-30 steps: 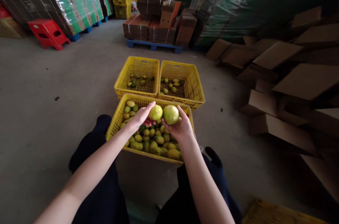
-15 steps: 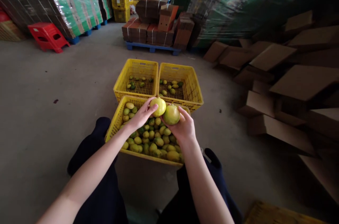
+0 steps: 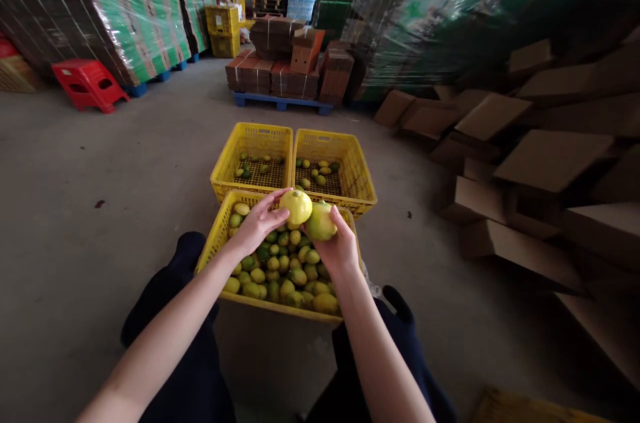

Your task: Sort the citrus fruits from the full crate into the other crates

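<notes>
Between the fingers of my left hand [image 3: 256, 226] is a yellow lemon [image 3: 296, 207]. My right hand [image 3: 341, 246] grips a greener lemon [image 3: 321, 222], close beside the first one; whether the two touch I cannot tell. Both are held above a yellow plastic crate [image 3: 213, 236] filled with many yellow and green lemons [image 3: 286, 270]. Behind it stand two more yellow crates, the left crate [image 3: 225, 153] and the right crate [image 3: 364, 173], each with several lemons on its slatted bottom. My forearms and hands hide part of the near crate's rim.
Flattened and open cardboard boxes [image 3: 550, 160] lie piled on the right. Bundled cartons [image 3: 295, 80] sit on a blue pallet [image 3: 283, 103] beyond the crates. At the left is a red stool [image 3: 90, 84] near wrapped green stacks [image 3: 135, 3]. A yellow crate edge [image 3: 525, 410] shows bottom right.
The view has tilted up slightly, so the scene sits lower. Both lemons have turned a little in my fingers and remain held side by side.
</notes>
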A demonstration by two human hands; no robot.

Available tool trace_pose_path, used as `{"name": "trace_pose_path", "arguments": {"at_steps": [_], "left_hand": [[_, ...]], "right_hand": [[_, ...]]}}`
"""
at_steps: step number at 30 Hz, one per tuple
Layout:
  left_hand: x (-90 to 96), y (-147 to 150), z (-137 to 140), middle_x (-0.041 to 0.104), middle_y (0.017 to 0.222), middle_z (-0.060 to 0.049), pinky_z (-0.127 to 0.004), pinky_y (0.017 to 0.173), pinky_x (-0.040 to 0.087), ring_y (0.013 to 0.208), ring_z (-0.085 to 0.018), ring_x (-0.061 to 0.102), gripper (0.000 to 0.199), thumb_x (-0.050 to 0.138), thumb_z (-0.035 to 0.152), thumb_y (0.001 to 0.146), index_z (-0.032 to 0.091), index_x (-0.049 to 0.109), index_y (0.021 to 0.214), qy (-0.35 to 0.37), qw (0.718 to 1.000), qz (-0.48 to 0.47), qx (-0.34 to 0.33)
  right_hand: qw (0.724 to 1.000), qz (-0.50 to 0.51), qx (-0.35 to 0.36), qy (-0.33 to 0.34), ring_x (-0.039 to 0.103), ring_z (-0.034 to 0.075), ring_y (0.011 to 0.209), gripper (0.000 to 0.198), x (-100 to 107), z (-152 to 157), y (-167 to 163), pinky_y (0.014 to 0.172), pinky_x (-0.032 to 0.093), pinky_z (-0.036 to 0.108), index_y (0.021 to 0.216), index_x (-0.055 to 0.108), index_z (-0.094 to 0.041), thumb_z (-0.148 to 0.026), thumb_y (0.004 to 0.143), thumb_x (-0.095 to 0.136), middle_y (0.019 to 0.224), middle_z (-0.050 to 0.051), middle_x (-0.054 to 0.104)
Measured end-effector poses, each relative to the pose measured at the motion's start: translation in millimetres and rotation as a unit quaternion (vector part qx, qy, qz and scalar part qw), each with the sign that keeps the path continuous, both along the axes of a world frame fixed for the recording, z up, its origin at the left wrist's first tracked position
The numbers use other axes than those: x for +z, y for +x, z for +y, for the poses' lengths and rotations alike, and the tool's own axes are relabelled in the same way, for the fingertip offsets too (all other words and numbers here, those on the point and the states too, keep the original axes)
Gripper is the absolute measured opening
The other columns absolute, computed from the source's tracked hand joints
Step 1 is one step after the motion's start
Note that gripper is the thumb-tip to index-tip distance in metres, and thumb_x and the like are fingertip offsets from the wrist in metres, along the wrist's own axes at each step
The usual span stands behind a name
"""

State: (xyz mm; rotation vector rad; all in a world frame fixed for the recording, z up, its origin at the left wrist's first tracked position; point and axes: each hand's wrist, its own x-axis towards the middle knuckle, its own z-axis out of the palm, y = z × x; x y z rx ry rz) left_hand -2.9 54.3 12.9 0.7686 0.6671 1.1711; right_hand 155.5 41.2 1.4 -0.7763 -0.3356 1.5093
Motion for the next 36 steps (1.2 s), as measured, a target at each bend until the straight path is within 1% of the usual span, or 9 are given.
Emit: {"name": "trace_pose_path", "arguments": {"at_steps": [5,8,10,14,20,26,29,33,36], "left_hand": [[1.5,3.6,-0.5,0.072,0.094,-0.01,-0.029,0.071,0.056,0.076,-0.018,0.068,0.029,0.054,0.019,0.087,0.015,0.066,0.113,-0.16,0.985,-0.063,0.032],[2.4,4.1,-2.1,0.071,0.083,-0.013,-0.028,0.061,0.055,0.066,-0.019,0.067,0.033,0.041,0.028,0.093,0.011,0.066,0.105,-0.237,0.968,-0.074,0.027],[1.9,4.8,-2.3,0.07,0.078,-0.012,-0.025,0.051,0.051,0.057,-0.017,0.063,0.04,0.039,0.039,0.094,0.012,0.067,0.102,-0.234,0.969,-0.077,0.024],[-2.5,9.1,0.0,0.067,0.068,-0.007,-0.021,0.038,0.04,0.044,-0.012,0.053,0.043,0.049,0.052,0.087,0.013,0.066,0.095,-0.195,0.979,-0.041,0.049],[-9.1,16.8,1.4,0.067,0.066,-0.007,-0.023,0.049,0.051,0.055,-0.015,0.063,0.037,0.046,0.042,0.088,0.012,0.067,0.086,-0.194,0.979,-0.035,0.052],[-10.6,15.7,-1.0,0.073,0.09,-0.01,-0.03,0.062,0.059,0.08,-0.023,0.072,0.033,0.049,0.032,0.089,0.015,0.067,0.111,-0.185,0.978,-0.096,0.027],[-8.7,12.1,-2.7,0.072,0.097,-0.01,-0.029,0.062,0.059,0.084,-0.022,0.072,0.033,0.047,0.03,0.092,0.02,0.062,0.12,-0.186,0.971,-0.149,0.001],[-5.9,7.9,-2.7,0.071,0.087,-0.007,-0.023,0.05,0.054,0.067,-0.017,0.07,0.028,0.048,0.038,0.094,0.018,0.066,0.102,-0.203,0.966,-0.158,0.017],[-8.3,7.1,-1.4,0.07,0.078,-0.006,-0.024,0.057,0.057,0.069,-0.016,0.07,0.027,0.049,0.036,0.093,0.016,0.066,0.086,-0.244,0.945,-0.208,0.06]], "right_hand": [[0.997,0.032,0.016,-0.07,0.071,0.017,0.069,0.012,-7.5,4.7,3.3,0.067,0.06,0.028,0.086,0.069,-0.018,-0.028,0.08,0.069,0.079,0.002,0.075],[0.995,0.037,0.004,-0.096,0.07,0.016,0.066,0.013,-13.8,9.2,3.0,0.062,0.06,0.027,0.085,0.068,-0.017,-0.03,0.085,0.065,0.074,0.001,0.074],[0.995,0.033,-0.008,-0.093,0.068,0.015,0.06,0.015,-15.3,10.8,0.6,0.059,0.059,0.027,0.083,0.067,-0.018,-0.033,0.086,0.064,0.07,0.0,0.073],[0.998,0.001,0.019,-0.061,0.063,0.014,0.049,0.022,-12.2,8.1,-4.9,0.049,0.056,0.026,0.084,0.066,-0.019,-0.041,0.081,0.068,0.064,-0.002,0.069],[0.997,-0.054,0.005,-0.055,0.061,0.013,0.05,0.017,-9.0,2.1,-8.0,0.042,0.05,0.023,0.076,0.062,-0.021,-0.028,0.069,0.075,0.062,-0.005,0.067],[0.99,0.02,-0.047,-0.129,0.064,0.012,0.053,0.008,-5.1,5.7,-9.3,0.046,0.052,0.02,0.072,0.066,-0.019,-0.025,0.078,0.065,0.063,-0.002,0.071],[0.992,0.033,-0.037,-0.112,0.067,0.013,0.059,0.01,-7.0,6.8,-7.3,0.054,0.055,0.022,0.077,0.068,-0.018,-0.027,0.079,0.062,0.069,0.0,0.073],[0.997,0.059,0.017,-0.045,0.068,0.017,0.064,0.019,-11.4,5.0,-4.5,0.056,0.055,0.027,0.088,0.069,-0.02,-0.033,0.079,0.06,0.079,0.003,0.075],[0.993,0.109,0.02,-0.043,0.069,0.018,0.069,0.02,-13.7,2.6,-5.3,0.06,0.056,0.029,0.088,0.069,-0.02,-0.034,0.078,0.059,0.079,0.005,0.075]]}}
